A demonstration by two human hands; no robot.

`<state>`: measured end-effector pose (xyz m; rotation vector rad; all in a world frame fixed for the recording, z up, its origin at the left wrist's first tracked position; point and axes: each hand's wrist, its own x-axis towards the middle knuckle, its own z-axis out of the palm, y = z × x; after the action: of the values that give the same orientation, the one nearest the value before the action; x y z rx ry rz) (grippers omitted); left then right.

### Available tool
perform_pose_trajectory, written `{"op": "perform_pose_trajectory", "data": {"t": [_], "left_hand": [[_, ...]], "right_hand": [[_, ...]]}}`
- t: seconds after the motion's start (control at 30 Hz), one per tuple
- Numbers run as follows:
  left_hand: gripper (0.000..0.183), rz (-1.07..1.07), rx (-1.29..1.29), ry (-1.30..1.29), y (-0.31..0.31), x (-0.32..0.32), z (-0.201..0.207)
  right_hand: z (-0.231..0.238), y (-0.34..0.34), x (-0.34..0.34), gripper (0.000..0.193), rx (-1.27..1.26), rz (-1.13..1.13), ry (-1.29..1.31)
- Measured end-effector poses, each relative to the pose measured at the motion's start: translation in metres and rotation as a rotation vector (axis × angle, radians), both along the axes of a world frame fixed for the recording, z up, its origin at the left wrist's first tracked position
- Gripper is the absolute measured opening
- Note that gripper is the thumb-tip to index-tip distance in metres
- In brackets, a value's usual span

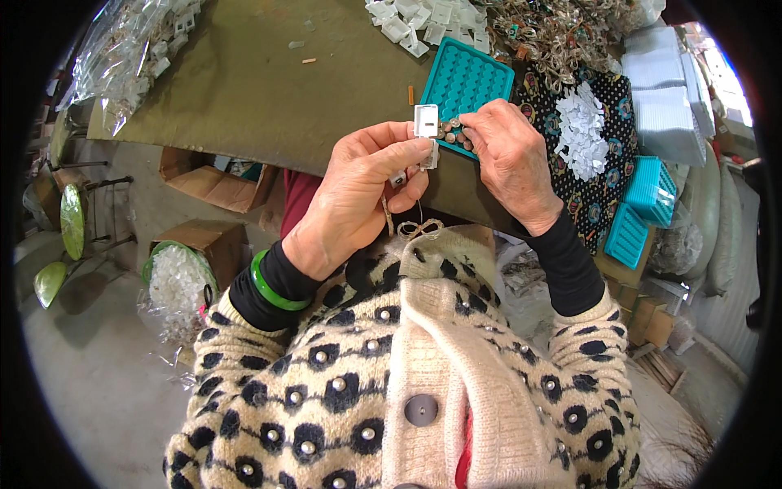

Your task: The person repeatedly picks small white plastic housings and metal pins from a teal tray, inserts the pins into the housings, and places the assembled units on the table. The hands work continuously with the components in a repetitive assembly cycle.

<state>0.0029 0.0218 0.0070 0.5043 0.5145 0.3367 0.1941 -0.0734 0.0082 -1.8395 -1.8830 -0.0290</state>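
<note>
Right hand [515,163] covers part of teal tray [467,75]. Round pieces [450,137] too small to identify; clear bag [114,57] cropped at top.
</note>
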Motion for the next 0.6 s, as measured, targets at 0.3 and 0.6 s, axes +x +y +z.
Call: {"op": "perform_pose_trajectory", "data": {"t": [0.3,0.6], "left_hand": [[0.029,0.009,-0.009,-0.009,-0.002,0.003,0.006],[0.025,0.027,-0.046,-0.054,-0.006,0.002,-0.001]], "right_hand": [[0.018,-0.004,-0.014,0.007,0.092,-0.055,0.371],[0.019,-0.003,-0.035,0.015,0.270,-0.062,0.371]]}}
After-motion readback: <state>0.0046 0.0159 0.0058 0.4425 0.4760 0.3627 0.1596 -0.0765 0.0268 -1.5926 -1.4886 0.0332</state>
